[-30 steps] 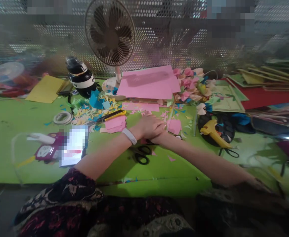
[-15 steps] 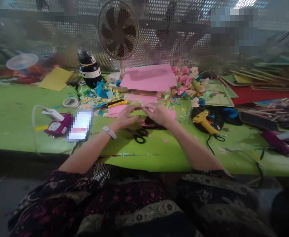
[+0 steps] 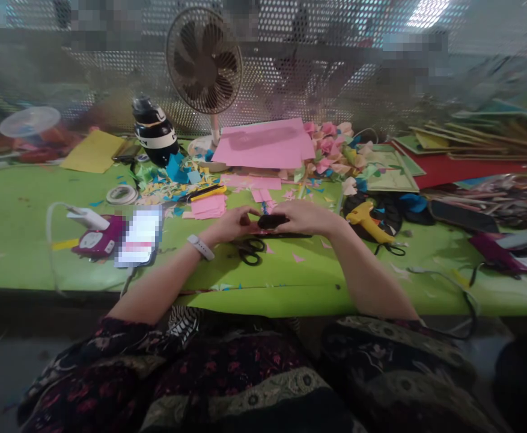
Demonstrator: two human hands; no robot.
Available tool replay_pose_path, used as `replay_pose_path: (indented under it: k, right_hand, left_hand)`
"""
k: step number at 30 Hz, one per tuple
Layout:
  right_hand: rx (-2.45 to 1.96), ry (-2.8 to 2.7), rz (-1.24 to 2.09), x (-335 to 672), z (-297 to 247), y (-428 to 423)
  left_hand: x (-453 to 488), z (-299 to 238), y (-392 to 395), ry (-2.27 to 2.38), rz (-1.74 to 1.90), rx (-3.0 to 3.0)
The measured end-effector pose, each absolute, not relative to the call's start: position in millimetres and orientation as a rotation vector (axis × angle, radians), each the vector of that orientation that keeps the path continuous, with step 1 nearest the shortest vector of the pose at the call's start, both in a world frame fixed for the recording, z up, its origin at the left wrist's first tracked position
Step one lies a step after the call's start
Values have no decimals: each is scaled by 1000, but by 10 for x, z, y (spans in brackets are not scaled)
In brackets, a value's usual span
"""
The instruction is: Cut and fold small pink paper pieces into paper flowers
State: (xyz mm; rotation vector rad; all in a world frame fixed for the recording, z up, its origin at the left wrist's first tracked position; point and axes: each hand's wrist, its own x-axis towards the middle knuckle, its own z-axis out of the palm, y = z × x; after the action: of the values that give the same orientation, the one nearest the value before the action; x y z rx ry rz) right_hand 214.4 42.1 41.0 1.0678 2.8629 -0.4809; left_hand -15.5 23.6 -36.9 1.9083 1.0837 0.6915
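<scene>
My right hand [image 3: 310, 218] is wrapped from above over a small black object [image 3: 272, 221] whose exact kind I cannot make out. Beneath it a thin dark edge lies along the green table, with a bit of pink at its left end. My left hand [image 3: 231, 224], with a white band on the wrist, is curled at the left end of the black object. Its thumb and fingers come together, and whatever they pinch is too small to see. Black-handled scissors [image 3: 250, 251] lie just below the left fingers. Pink paper pieces [image 3: 208, 206] are stacked beyond that hand.
A yellow cutter knife [image 3: 208, 192] lies among paper scraps. At left are a lit phone [image 3: 139, 236], purple power strip [image 3: 98, 234] and tape roll [image 3: 122, 195]. A yellow glue gun [image 3: 369, 221] is at right. Behind stand a fan [image 3: 204, 60], bottle [image 3: 155, 135] and pink sheets [image 3: 265, 143].
My right hand has come down onto the black object, which lay under it before. My left hand has lowered and curled beside it. The whole view has shifted slightly.
</scene>
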Motion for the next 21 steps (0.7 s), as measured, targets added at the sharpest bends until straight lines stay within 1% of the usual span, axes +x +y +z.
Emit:
replay_pose_path:
  k: [4,7,12,15,19,21]
  right_hand:
    - [1144,2929,-440,2152,440,400]
    - [1121,2980,-439,2136,459,379]
    - [1111,2914,-496,2084,471,321]
    - [1253,3018,-697,2063,478,299]
    - [1581,3166,-1136,2002,432,300]
    - [1655,3180,-1219,1960,376,315]
  left_hand:
    - [-328,-238,258,1131,757,1910]
    - [-471,-119,286,1200,962,1785]
    - [-496,-48,285,1121,1081,1599]
    - [-446,-62,257,1047,1102,1580]
    - [-420,-90,230,980,1071,1588]
    - [-417,-103,225,964,1052,1607]
